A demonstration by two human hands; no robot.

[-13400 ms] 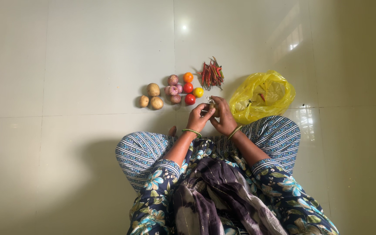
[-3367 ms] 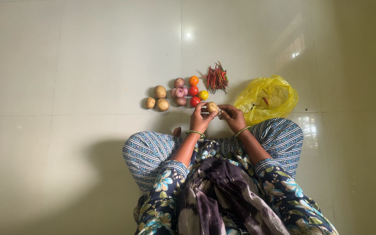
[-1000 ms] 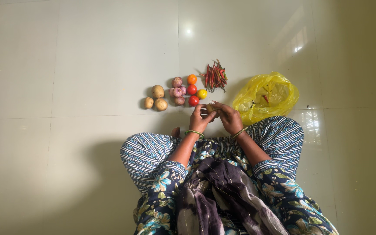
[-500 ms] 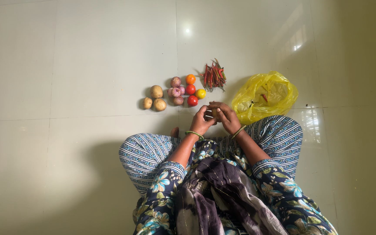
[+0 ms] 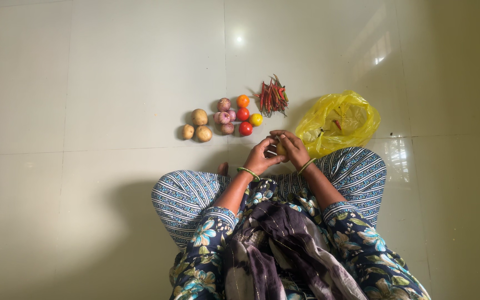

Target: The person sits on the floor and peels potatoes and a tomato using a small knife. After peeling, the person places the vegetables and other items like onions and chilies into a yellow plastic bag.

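Both hands close around one small potato, held above the floor in front of your crossed legs.

Your left hand [image 5: 260, 157] cups the potato [image 5: 280, 148] while your right hand [image 5: 292, 148] picks at it, seemingly cleaning its skin. Next, turn it carefully; three potatoes [image 5: 196, 125], onions [image 5: 223, 116], tomatoes [image 5: 245, 114], chillies [image 5: 273, 96] and a yellow bag [image 5: 341, 121] lie beyond.

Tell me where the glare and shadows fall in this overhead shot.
Head view: a bright glare spot on the floor tile, window reflections top right, a soft shadow left of the person's knees, dimmer right edge; the small thing between left hand and right hand is too blurred to identify.
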